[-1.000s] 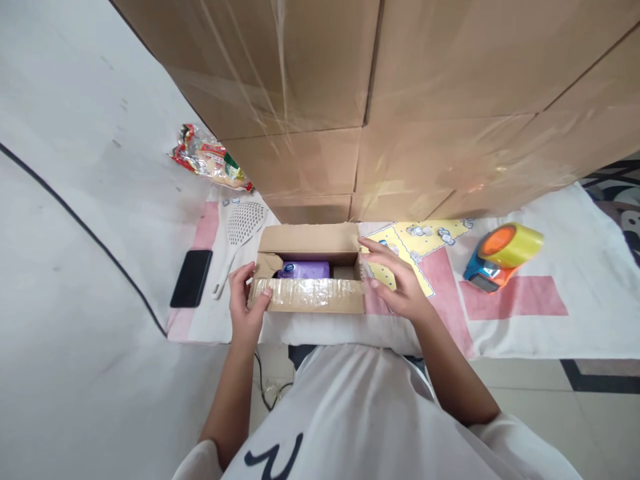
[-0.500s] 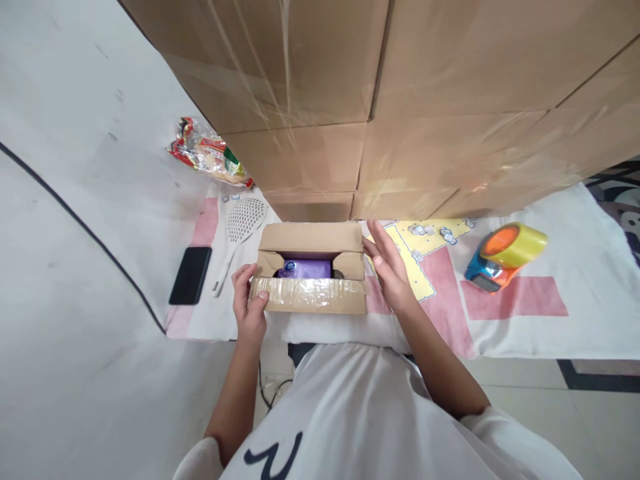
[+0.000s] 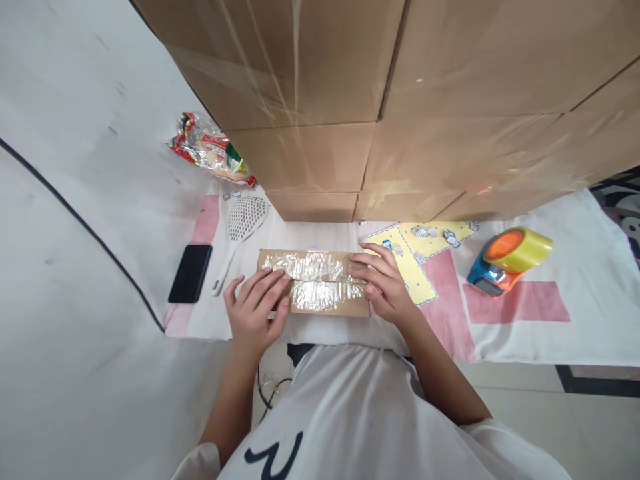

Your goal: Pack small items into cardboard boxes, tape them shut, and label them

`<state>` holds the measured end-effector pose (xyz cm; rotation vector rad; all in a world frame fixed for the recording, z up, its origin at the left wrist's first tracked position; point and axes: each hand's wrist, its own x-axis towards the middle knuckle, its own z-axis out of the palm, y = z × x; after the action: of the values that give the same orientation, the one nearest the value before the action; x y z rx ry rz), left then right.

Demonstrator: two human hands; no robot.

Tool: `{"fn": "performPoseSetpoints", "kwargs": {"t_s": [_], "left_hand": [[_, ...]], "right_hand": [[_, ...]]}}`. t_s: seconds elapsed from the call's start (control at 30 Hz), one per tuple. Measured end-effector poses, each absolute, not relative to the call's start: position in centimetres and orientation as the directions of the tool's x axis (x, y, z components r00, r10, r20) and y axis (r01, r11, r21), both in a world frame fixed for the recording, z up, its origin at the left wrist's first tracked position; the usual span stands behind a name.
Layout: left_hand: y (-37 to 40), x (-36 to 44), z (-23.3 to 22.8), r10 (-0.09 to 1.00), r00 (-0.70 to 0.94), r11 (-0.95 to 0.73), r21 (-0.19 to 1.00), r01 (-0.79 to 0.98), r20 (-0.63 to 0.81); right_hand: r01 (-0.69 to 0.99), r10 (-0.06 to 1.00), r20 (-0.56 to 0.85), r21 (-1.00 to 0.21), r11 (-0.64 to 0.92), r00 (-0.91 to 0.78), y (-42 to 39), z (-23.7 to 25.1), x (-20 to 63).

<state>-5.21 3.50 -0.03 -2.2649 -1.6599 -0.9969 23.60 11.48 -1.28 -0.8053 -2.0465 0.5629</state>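
Observation:
A small cardboard box [image 3: 325, 293] lies on the cloth-covered table in front of me, its two long flaps folded down so they meet along the middle. Shiny clear tape covers parts of both flaps. My left hand [image 3: 257, 303] rests on the left end of the box, fingers spread over the top. On the right end, my right hand [image 3: 385, 283] lays its spread fingertips on the flaps. What is inside the box is hidden.
Stacked large cartons [image 3: 320, 160] rise just behind the box. To the left lie a phone [image 3: 190, 273], a slotted skimmer [image 3: 245, 220] and a plastic food packet [image 3: 213, 150]. A tape dispenser [image 3: 507, 260] with yellow tape stands at the right on the tablecloth [image 3: 520, 340].
Both long flaps have been folded down, covering the purple packet seen inside earlier. My left hand has moved from the box's side onto its top; my right hand has come onto the flaps.

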Motion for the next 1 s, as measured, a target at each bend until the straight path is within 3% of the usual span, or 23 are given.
{"fn": "performPoseSetpoints", "kwargs": {"t_s": [0.17, 0.27, 0.4, 0.5, 0.6, 0.77, 0.83, 0.9, 0.97, 1.0], "left_hand": [[3.8, -4.1, 1.0, 0.827, 0.202, -0.357, 0.212, 0.91, 0.525], [3.8, -4.0, 1.1, 0.836, 0.197, -0.348, 0.219, 0.912, 0.512], [3.6, -4.3, 0.7, 0.803, 0.2, -0.363, 0.194, 0.911, 0.562], [3.3, -4.4, 0.3, 0.779, 0.178, -0.337, 0.162, 0.928, 0.601], [3.3, -4.3, 0.4, 0.793, 0.164, -0.304, 0.147, 0.941, 0.586], [3.5, -4.3, 0.9, 0.812, 0.191, -0.327, 0.158, 0.932, 0.552], [3.6, -4.4, 1.0, 0.804, 0.21, -0.351, 0.159, 0.923, 0.557], [3.6, -4.6, 1.1, 0.793, 0.22, -0.367, 0.158, 0.917, 0.568], [3.6, -4.6, 1.1, 0.791, 0.225, -0.373, 0.157, 0.915, 0.568], [3.6, -4.6, 1.2, 0.794, 0.229, -0.374, 0.156, 0.914, 0.564]], "right_hand": [[0.449, 0.707, 0.515, -0.547, 0.707, -0.485, 11.3, -1.2, 23.5], [0.404, 0.714, 0.529, -0.592, 0.698, -0.459, 10.9, -1.4, 23.7], [0.352, 0.778, 0.578, -0.695, 0.627, -0.244, 10.0, -2.1, 25.5], [0.48, 0.806, 0.592, -0.708, 0.518, 0.004, 9.2, -2.5, 28.0], [0.63, 0.703, 0.658, -0.673, 0.388, 0.27, 8.6, -2.9, 31.5], [0.694, 0.338, 0.7, -0.702, 0.16, 0.629, 9.2, -4.8, 41.0], [0.612, 0.281, 0.604, -0.788, 0.069, 0.745, 10.1, -5.5, 45.1], [0.322, 0.409, 0.309, -0.946, 0.039, 0.859, 11.2, -5.8, 48.4], [0.039, 0.593, 0.002, -0.998, -0.051, 0.805, 12.5, -5.9, 50.4], [-0.018, 0.654, -0.069, -0.996, -0.085, 0.754, 13.0, -5.9, 51.0]]}}
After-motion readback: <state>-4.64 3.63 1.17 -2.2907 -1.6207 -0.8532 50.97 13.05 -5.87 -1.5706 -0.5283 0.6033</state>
